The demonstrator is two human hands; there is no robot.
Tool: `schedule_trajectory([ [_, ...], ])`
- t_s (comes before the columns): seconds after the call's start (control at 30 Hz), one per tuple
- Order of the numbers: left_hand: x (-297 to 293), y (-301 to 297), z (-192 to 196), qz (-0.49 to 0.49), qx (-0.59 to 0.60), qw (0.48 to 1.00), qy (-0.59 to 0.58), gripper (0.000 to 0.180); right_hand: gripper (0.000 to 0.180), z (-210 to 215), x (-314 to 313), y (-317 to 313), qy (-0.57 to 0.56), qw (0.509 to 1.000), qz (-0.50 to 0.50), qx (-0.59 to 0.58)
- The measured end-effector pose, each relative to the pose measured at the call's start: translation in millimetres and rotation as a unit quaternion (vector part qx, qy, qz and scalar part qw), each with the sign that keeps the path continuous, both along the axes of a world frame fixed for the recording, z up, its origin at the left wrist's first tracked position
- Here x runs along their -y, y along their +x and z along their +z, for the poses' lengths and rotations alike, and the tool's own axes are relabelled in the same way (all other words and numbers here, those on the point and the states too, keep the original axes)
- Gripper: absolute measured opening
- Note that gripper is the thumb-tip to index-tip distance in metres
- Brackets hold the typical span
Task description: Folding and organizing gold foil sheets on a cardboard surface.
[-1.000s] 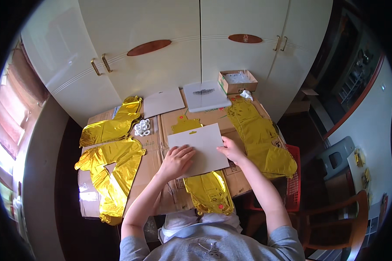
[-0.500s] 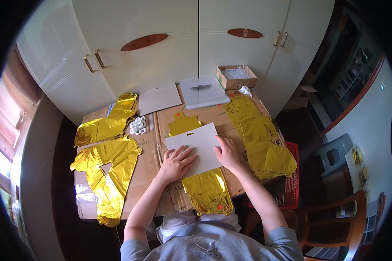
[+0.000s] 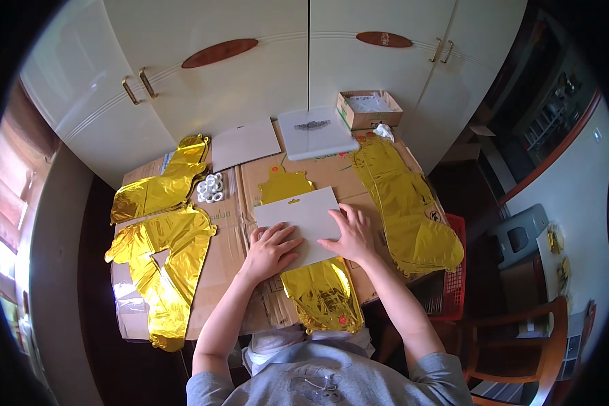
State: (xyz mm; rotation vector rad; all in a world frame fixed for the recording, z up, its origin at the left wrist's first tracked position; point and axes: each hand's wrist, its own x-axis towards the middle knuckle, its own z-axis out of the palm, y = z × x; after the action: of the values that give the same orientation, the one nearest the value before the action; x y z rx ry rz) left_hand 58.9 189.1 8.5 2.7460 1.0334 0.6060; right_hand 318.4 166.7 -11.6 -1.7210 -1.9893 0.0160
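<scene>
A white card (image 3: 308,233) with a hang slot near its far edge lies slightly tilted across a flat gold foil balloon (image 3: 325,298). The foil shows beyond the card's far and near edges; its middle is hidden. My left hand (image 3: 271,253) rests on the card's left part, palm down with fingers spread. On the right, my right hand (image 3: 353,234) lies over the card's edge, its thumb stretched inward across the card and its fingers apart.
Flattened cardboard (image 3: 227,237) covers the table. More gold foil balloons lie left (image 3: 162,186) and right (image 3: 413,210). White tape-like rings (image 3: 210,189), a pale board (image 3: 245,145), a translucent sheet (image 3: 318,139) and a cardboard box (image 3: 380,120) stand around. Beside the table are a red basket (image 3: 457,284) and wooden chair (image 3: 555,358).
My right hand has shifted a little, its thumb now reaching farther across the card. My left hand stays on the card's left part. The whole view has shifted slightly.
</scene>
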Motion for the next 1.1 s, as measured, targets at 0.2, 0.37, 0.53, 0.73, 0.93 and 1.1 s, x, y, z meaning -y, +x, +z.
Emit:
schedule_trajectory([
  [0.2,0.1,0.5,0.6,0.001,0.002,1.000,-0.001,0.037,0.082,1.6,1.5,1.1,-0.011,0.999,0.018,0.029],
  [0.37,-0.3,-0.6,0.0,-0.003,-0.024,1.000,-0.014,0.041,0.082,0.8,0.9,1.3,-0.028,0.999,0.022,0.038],
  [0.53,1.8,1.8,-0.1,-0.032,-0.089,0.995,0.020,0.044,0.081,1.3,0.8,1.8,-0.045,0.998,0.026,0.035],
  [0.73,0.4,1.8,2.7,-0.071,-0.117,0.991,0.001,0.044,0.081,2.4,0.3,1.2,-0.061,0.997,0.026,0.039],
  [0.93,-0.2,2.4,2.0,-0.077,-0.102,0.992,-0.001,0.042,0.080,3.6,1.3,1.8,-0.063,0.997,0.027,0.034],
  [1.1,-0.9,2.1,2.8,-0.077,-0.108,0.991,-0.006,0.042,0.080,2.2,1.3,1.2,-0.053,0.998,0.030,0.034],
])
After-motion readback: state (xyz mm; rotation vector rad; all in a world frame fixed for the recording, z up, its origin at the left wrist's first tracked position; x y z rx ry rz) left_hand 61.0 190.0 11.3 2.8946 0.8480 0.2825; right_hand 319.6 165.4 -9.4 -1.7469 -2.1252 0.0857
